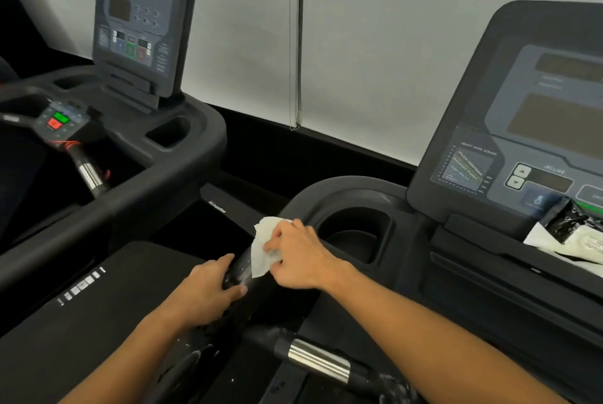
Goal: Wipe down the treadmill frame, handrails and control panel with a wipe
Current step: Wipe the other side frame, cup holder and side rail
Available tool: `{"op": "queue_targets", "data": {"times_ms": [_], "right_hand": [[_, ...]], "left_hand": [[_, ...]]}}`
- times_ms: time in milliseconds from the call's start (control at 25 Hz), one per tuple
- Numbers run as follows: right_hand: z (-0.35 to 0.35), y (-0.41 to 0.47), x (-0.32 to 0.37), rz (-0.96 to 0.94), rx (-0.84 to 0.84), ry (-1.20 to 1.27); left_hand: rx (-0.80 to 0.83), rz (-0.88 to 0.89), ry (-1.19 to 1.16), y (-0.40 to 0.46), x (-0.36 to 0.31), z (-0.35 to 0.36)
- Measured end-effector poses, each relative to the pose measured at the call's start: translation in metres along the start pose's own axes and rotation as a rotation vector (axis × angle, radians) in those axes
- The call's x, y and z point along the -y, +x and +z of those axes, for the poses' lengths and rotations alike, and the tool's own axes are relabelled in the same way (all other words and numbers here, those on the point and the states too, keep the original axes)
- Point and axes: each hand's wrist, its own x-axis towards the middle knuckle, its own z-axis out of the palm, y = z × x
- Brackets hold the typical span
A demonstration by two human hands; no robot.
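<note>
Both forearms bare, no sleeves; left hand (208,289), right hand (295,256) ungloved.

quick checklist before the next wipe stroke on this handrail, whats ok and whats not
1. Wipe held by right hand: ok.
2. Wipe touching the handrail: ok.
3. Left hand gripping the handrail below the wipe: ok.
4. Wipe still damp enough: cannot tell.
5. White flecks lower on the handrail cleaned off: not ok.
6. Spare wipes pack on the console ledge: ok.
</note>
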Motion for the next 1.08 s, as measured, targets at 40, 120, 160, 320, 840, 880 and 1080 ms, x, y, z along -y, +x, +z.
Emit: {"op": "queue_targets", "data": {"times_ms": [40,120,160,320,840,880,1080], "right_hand": [[-0.001,0.004,-0.001,0.03,-0.128,0.042],[0.003,0.017,-0.006,0.085,-0.259,0.069],[0.009,0.023,-0.007,0.087,-0.211,0.049],[0.06,0.026,-0.018,-0.013,-0.015,-0.205],[0.101,-0.02,0.09,-0.192,-0.075,-0.186],[0.107,-0.025,0.101,-0.172,-0.08,-0.178],[0.108,-0.029,0.103,-0.198,-0.052,-0.247]], "left_hand": [[0.006,-0.028,0.003,-0.002,0.002,0.002],[0.012,-0.073,0.022,-0.005,0.003,0.006],[0.006,-0.092,0.031,-0.007,0.001,0.006],[-0.022,-0.097,0.0,-0.014,-0.01,0.006],[0.049,-0.181,-0.061,-0.094,0.052,-0.001],[0.05,-0.18,-0.051,-0.103,0.056,0.0],[0.041,-0.2,0.028,-0.124,0.071,0.008]]}}
